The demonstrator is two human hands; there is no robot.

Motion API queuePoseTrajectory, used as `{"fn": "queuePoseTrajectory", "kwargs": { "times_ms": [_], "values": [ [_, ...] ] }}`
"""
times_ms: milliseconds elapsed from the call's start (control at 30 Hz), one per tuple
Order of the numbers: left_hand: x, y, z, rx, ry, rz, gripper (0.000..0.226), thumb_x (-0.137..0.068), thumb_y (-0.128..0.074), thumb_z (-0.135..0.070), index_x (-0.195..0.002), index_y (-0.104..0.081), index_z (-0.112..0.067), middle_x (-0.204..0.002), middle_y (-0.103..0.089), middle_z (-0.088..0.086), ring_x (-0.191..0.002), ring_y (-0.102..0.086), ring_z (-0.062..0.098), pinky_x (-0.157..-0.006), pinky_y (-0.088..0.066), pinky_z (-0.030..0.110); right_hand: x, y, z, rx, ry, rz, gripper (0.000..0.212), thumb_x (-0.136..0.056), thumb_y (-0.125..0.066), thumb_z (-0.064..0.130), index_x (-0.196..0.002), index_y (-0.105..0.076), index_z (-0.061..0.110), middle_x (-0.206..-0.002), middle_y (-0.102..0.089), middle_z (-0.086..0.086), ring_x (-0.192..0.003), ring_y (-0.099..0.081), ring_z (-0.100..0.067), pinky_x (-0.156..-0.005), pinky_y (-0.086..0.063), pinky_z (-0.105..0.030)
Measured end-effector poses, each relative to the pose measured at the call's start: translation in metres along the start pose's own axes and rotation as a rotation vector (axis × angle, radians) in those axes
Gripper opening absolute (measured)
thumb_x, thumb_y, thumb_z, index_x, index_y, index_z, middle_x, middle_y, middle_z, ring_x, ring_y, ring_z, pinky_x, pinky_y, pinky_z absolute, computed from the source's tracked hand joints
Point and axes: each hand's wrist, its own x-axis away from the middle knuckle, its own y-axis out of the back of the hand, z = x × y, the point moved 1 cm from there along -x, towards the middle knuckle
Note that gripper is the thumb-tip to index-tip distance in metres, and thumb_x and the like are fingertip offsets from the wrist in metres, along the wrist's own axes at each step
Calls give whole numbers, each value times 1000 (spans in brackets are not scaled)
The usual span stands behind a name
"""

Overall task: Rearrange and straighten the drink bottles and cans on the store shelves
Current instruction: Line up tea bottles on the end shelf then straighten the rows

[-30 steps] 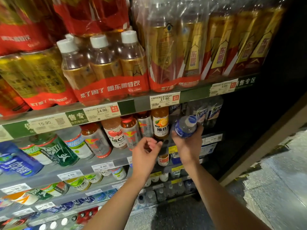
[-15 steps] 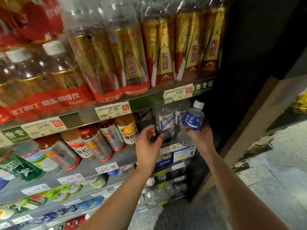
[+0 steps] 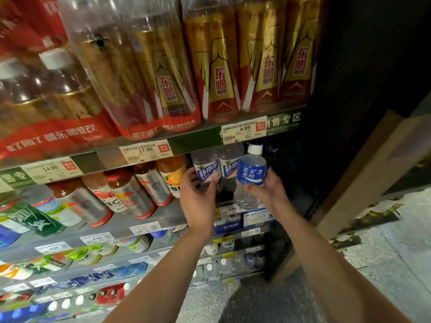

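**Right grip (image 3: 268,191) holds blue-label water bottle (image 3: 250,176)**

It curls round the near-upright bottle, white cap (image 3: 255,149) at 12 o'clock, in front of the shelf (image 3: 172,216). At its 9 o'clock the left grip (image 3: 198,194) wraps a clear bottle (image 3: 206,170) standing on that shelf.

A shop: price tags (image 3: 244,129) on stocked shelves (image 3: 144,226).

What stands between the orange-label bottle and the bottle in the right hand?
In the head view, two clear bottles with blue-and-white labels stand there; the left hand holds the left one.
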Motion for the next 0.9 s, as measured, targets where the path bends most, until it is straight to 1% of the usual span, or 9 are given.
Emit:
{"fn": "queuePoseTrajectory", "kwargs": {
  "times_ms": [67,167,233,333,400,533,733,800,900],
  "values": [
    [-2,0,0,-17,4,-21,55,-80,-84,-39,-124,-58,-18,-115,-69,-7,-97,-66,5,-78,-51,9,0,3,0,20,7,-10,57,-78,-78,-1,-122,-50,21,-117,-63,-2,-105,-60,-15,-100,-49,-36],
    [-6,1,-2,-39,22,-35,50,-80,-84,-37,-119,-59,-19,-108,-70,-8,-93,-66,5,-78,-54,17,3,14,-2,55,97,-115,68,-77,-77,-5,-137,-47,11,-120,-60,1,-104,-58,-11,-83,-45,-7],
    [-6,3,-4,-54,30,-42,44,-80,-84,-37,-112,-58,-25,-103,-70,-11,-90,-66,2,-78,-55,18,2,22,-3,78,161,-176,70,-77,-76,-9,-138,-45,5,-118,-58,2,-106,-56,-12,-77,-39,3],
    [-5,5,-8,-44,41,-42,43,-80,-85,-31,-108,-53,-35,-92,-64,-21,-83,-61,-10,-70,-46,1,-7,25,-6,74,151,-192,75,-76,-76,-9,-141,-42,9,-119,-56,4,-111,-55,-13,-86,-42,-7],
    [-4,5,-4,-53,56,-38,37,-81,-84,-32,-110,-61,-27,-93,-67,-18,-83,-63,-7,-71,-45,0,-16,22,-8,56,105,-170,83,-75,-75,-9,-145,-36,13,-124,-52,6,-117,-53,-15,-94,-43,-20],
    [-6,5,5,-68,62,-20,49,-83,-80,-39,-125,-66,-18,-105,-75,-8,-96,-70,5,-84,-57,20,-25,15,-14,105,106,-88,81,-75,-72,-13,-143,-38,14,-123,-52,6,-121,-53,-16,-85,-42,-8],
    [-7,3,4,17,103,55,51,-83,-81,-35,-127,-65,-18,-106,-76,-10,-96,-71,0,-83,-60,24,-29,16,-22,303,155,-127,87,-73,-87,27,-146,-40,28,-143,-41,1,-129,-46,-14,-112,-39,-36],
    [-8,3,6,30,118,45,53,-81,-82,-36,-127,-64,-18,-106,-76,-9,-96,-71,1,-84,-61,28,-31,14,-24,243,149,-140,85,-73,-86,25,-144,-40,27,-141,-50,2,-128,-51,-16,-110,-43,-46],
    [-9,5,6,26,128,78,57,-80,-83,-38,-129,-63,-17,-109,-76,-7,-99,-71,1,-86,-61,30,-32,9,-23,206,169,-165,81,-75,-85,17,-143,-41,21,-139,-53,-1,-126,-53,-17,-108,-45,-46]
  ]
}}
